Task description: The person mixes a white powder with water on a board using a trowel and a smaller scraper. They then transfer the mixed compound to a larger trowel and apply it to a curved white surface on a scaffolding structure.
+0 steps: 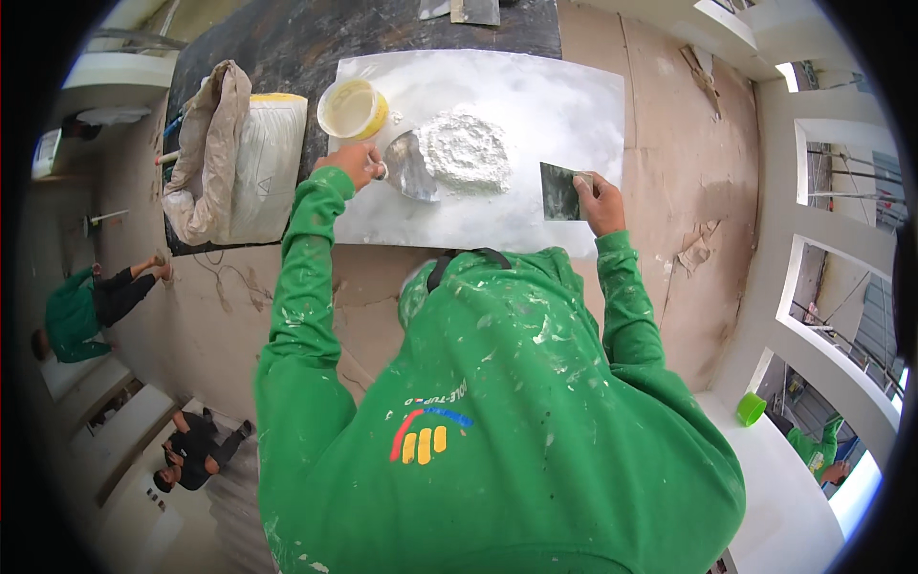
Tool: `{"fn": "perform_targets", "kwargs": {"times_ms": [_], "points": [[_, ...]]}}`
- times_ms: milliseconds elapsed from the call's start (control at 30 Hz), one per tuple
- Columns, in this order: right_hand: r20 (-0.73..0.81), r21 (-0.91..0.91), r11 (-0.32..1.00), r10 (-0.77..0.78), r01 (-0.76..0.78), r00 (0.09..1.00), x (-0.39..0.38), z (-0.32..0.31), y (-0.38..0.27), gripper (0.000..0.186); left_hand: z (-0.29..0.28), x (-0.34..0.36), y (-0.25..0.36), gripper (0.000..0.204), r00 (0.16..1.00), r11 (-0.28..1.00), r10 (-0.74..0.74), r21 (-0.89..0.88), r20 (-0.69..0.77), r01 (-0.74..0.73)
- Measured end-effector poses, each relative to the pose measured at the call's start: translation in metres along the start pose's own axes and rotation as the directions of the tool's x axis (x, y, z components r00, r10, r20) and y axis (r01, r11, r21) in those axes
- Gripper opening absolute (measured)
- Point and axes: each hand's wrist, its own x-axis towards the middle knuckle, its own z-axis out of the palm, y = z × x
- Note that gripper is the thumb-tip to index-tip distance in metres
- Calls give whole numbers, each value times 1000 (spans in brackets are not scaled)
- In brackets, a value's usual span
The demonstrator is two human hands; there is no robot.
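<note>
My left hand (356,165) grips the handle of a silvery metal trowel (413,165), whose blade rests beside a heap of white powder (469,148) on a white board (564,105). My right hand (598,203) holds a flat, dark square scraper (560,191) low over the board, right of the heap. A round tub (351,108) with yellow sides and pale liquid stands above my left hand, at the board's left.
A dark tabletop (316,38) carries an open paper sack (244,163) at left and metal plates (474,11) at the back. Two people (96,311) (196,450) are at far left, another (818,445) at far right, near a green container (751,408).
</note>
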Motion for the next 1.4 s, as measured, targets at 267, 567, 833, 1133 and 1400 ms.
{"fn": "perform_targets", "kwargs": {"times_ms": [267,567,833,1133,1400], "points": [[-118,273,938,252,-213,960,-3,50,48,38,0,-62,47,27,975,984,-99,127,-199,126],[-229,346,935,162,-75,960,8,96,-12,32,107,-95,-58,27,949,785,-142,-616,-281,-65],[-246,-82,996,-50,31,968,21,73,-75,32,144,-110,-84,29,949,591,-130,-791,-286,-157],[299,-806,435,-286,401,910,40,149,-136,18,141,-93,-120,28,953,590,12,-767,-302,-251],[267,-816,453,-254,358,930,54,142,-140,19,132,-81,-141,28,958,552,100,-786,-268,-277]]}}
